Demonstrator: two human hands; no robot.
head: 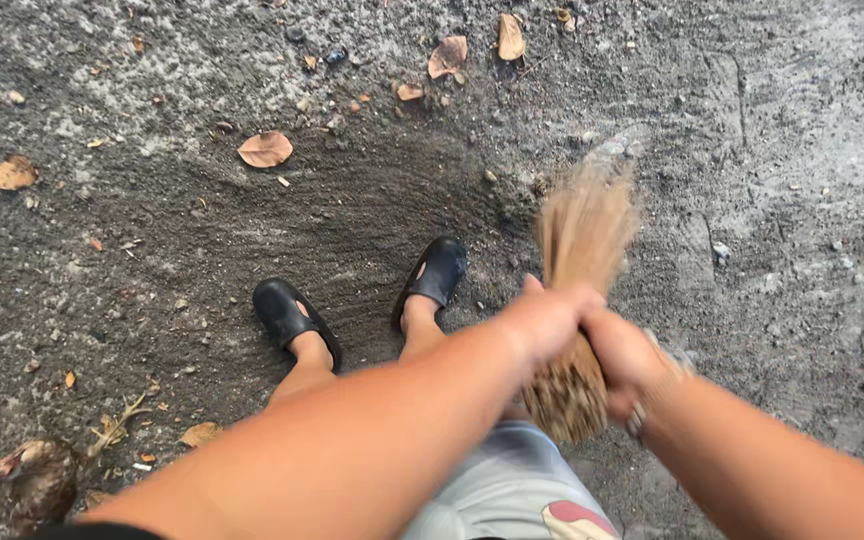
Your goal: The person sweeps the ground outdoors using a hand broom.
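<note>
bundled tan stick broom (580,300) looks light, stiff, springy; both fists closed round its bound top, left hand (549,322) above right hand (629,362), bristles blurred over grey dirt ground (772,180) beside black shoes (436,272).

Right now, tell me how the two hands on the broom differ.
The left hand grips the stick broom higher up, nearer the blurred bristle tips; the right hand grips lower, near the bound butt end. The left arm crosses in from the left of the picture, while the right arm comes from the lower right corner. Both hands are bare and closed around the bundle.
</note>
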